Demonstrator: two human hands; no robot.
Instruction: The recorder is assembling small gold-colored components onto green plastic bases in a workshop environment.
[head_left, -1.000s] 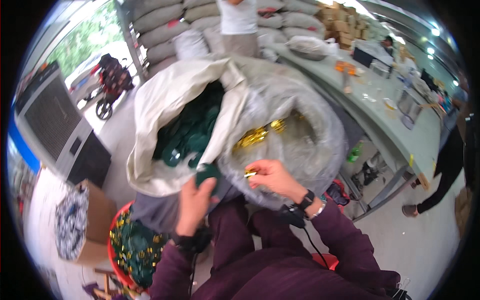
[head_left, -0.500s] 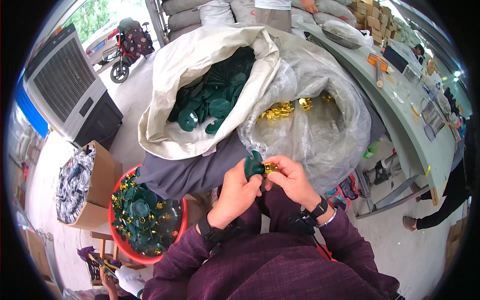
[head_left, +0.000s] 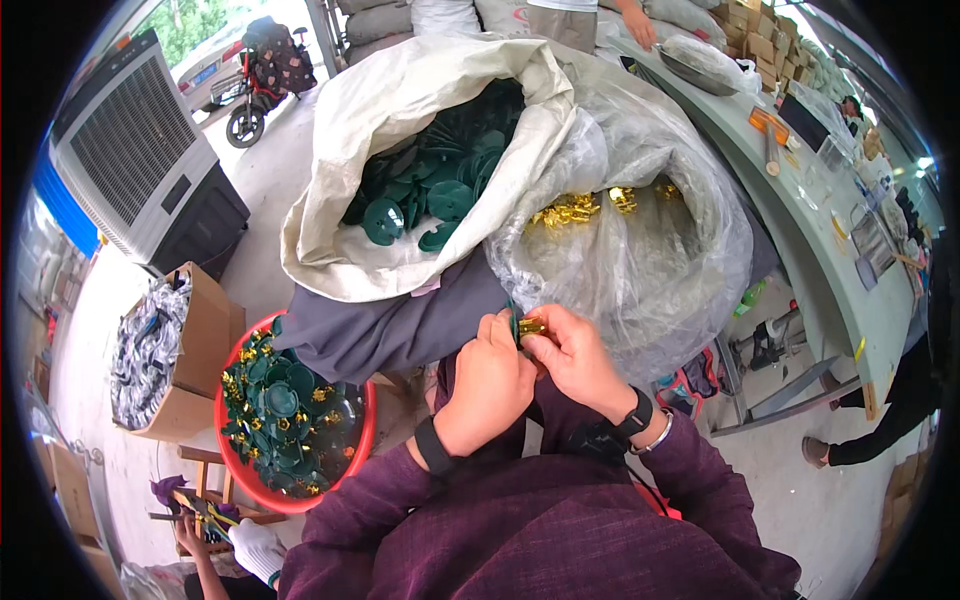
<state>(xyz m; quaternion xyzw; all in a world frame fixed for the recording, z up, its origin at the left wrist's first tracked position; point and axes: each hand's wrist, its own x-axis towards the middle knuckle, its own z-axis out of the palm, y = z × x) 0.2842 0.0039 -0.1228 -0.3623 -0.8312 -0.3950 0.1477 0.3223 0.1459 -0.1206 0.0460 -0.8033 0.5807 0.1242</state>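
Observation:
My left hand [head_left: 490, 378] is closed on a dark green plastic disc [head_left: 516, 325], seen nearly edge-on and mostly hidden by the fingers. In a pinch, my right hand [head_left: 578, 360] holds a shiny gold metal-looking piece [head_left: 533, 326] against the disc's right side. Both hands meet in front of my lap, just below two open bags. Curved green discs [head_left: 450, 200] fill part of the white woven bag [head_left: 350, 130]. Gold pieces [head_left: 568, 212] lie inside the clear plastic bag [head_left: 640, 300] beside it.
A red basin [head_left: 368, 425] of green-and-gold pieces stands at my left, near a cardboard box [head_left: 190, 380] of silvery packets and an air cooler [head_left: 130, 150]. A long table [head_left: 810, 230] runs along the right. A person's gloved hand [head_left: 257, 548] shows at the lower left.
The disc has turned from facing partly toward me to nearly edge-on. My left hand has rolled over it, and the two hands are closer together. The view has shifted slightly.

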